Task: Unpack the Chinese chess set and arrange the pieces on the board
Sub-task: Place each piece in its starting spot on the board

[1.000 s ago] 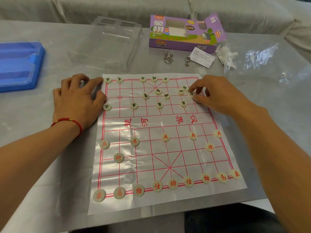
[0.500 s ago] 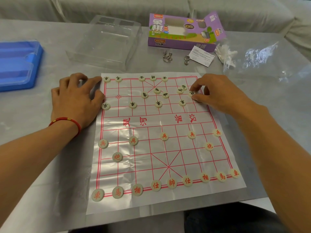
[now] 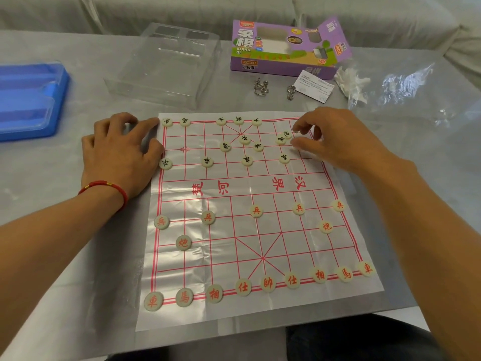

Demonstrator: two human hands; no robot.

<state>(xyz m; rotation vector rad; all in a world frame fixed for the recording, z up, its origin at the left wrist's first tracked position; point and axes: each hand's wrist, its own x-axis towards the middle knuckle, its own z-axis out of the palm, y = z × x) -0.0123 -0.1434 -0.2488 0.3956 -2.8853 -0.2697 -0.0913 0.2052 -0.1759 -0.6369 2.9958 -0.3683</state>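
The plastic-sheet board (image 3: 260,194) lies flat on the grey table. Red pieces (image 3: 268,284) line the near rows. Black pieces (image 3: 238,120) stand along the far edge, and the black soldiers (image 3: 207,161) are one row nearer. Three loose black pieces (image 3: 244,139) sit near the far palace, and two more (image 3: 283,137) lie beside my right fingertips. My right hand (image 3: 335,142) hovers over the far right corner, fingers curled, thumb and index apart; whether it holds a piece is hidden. My left hand (image 3: 122,152) rests flat on the board's left edge.
Behind the board are a clear plastic lid (image 3: 166,63), the purple chess box (image 3: 283,48), two metal ring puzzles (image 3: 260,86), a paper slip (image 3: 315,86) and a crumpled clear bag (image 3: 416,84). A blue tray (image 3: 28,97) sits far left.
My right fingers have lifted slightly toward the far right corner, and the piece seen at their tips earlier no longer shows. The left hand has stayed put.
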